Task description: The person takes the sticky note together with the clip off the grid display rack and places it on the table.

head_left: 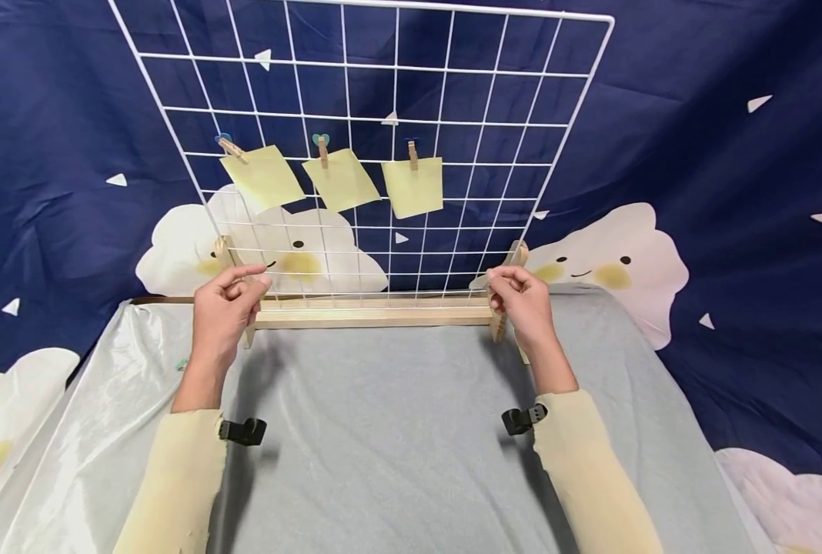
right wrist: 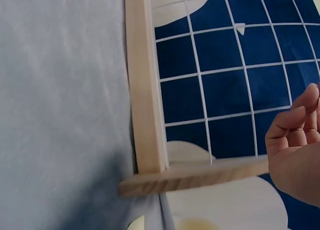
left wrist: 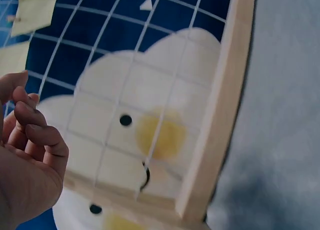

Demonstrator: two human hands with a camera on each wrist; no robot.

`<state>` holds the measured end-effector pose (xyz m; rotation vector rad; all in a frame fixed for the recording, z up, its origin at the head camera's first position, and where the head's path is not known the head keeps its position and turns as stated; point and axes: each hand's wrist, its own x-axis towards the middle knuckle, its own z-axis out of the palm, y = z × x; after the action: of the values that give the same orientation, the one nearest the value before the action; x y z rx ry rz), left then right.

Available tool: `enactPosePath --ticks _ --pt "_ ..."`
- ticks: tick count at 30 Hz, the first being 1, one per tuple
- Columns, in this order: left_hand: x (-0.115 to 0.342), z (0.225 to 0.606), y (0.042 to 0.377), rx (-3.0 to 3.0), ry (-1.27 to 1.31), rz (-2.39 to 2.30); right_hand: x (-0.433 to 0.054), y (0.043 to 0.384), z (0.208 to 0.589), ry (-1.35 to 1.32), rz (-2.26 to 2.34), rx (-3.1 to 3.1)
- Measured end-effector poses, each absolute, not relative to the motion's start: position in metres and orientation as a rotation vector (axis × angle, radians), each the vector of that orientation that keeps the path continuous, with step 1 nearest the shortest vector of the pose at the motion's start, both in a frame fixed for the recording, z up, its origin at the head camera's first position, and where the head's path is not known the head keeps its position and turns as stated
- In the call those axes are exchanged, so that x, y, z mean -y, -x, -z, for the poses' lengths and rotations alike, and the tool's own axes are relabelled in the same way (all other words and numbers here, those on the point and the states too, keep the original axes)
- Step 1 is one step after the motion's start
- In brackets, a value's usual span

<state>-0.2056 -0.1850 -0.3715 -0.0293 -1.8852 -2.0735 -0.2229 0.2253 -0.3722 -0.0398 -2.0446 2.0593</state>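
My left hand [head_left: 227, 308] hovers before the left wooden foot [head_left: 225, 250] of a white wire grid [head_left: 421, 121], its fingers loosely bent. On the other side my right hand [head_left: 527, 306] is raised in front of the right foot [head_left: 519, 252], fingers also loosely curled. Neither hand shows anything in its grasp. Three yellow paper notes hang in a row on the grid: a left one [head_left: 265, 181], a middle one [head_left: 342, 183] and a right one [head_left: 414, 192]. Small wooden clothespins hold them, such as the right clothespin [head_left: 412, 156].
A wooden bar [head_left: 376, 316] runs along the grid's bottom, on a grey cloth [head_left: 383, 431] covering the table. A small teal piece [head_left: 182, 365] lies beside the left wrist. Yellow paper [head_left: 524, 356] peeks out behind the right wrist. A navy curtain [head_left: 681, 154] with clouds hangs behind.
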Motion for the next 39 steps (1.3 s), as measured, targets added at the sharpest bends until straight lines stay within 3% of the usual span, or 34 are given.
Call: enactPosePath --ticks 39 --pt "0.075 0.259 0.251 1.902 0.598 2.112 -0.167 0.26 0.333 -0.209 -2.251 1.912"
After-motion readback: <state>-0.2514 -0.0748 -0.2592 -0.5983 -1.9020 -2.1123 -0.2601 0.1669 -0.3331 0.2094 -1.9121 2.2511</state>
